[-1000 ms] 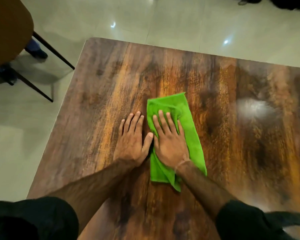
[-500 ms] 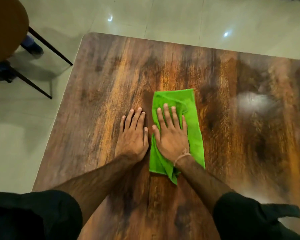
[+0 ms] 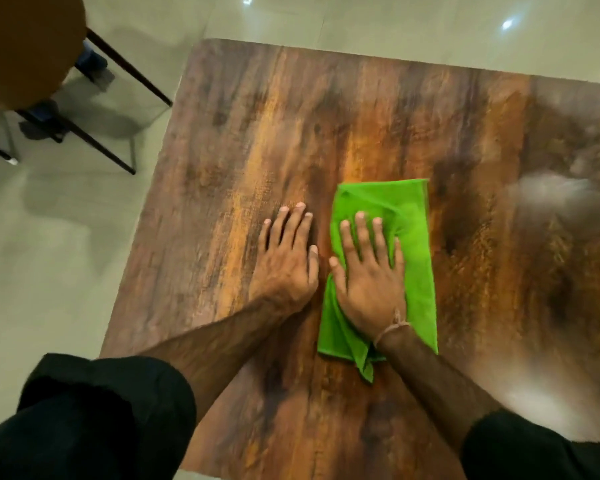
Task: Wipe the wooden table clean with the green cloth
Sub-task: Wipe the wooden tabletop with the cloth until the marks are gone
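Observation:
A folded green cloth point(image 3: 414, 258) lies flat on the dark wooden table point(image 3: 326, 116), near its middle. My right hand point(image 3: 369, 278) presses down on the cloth with straight, spread fingers; a thin string band circles that wrist. My left hand point(image 3: 288, 258) rests flat on the bare wood just left of the cloth, fingers straight, thumb close to the cloth's left edge. Black sleeves cover both upper arms.
A chair point(image 3: 32, 46) with a brown seat and dark metal legs stands on the pale tiled floor point(image 3: 49, 237) beyond the table's left edge. A light glare patch shows on the table's right side point(image 3: 555, 195).
The cloth and my right hand have slid slightly to the right and turned straighter. My left hand has stayed flat beside it, thumb drawn in.

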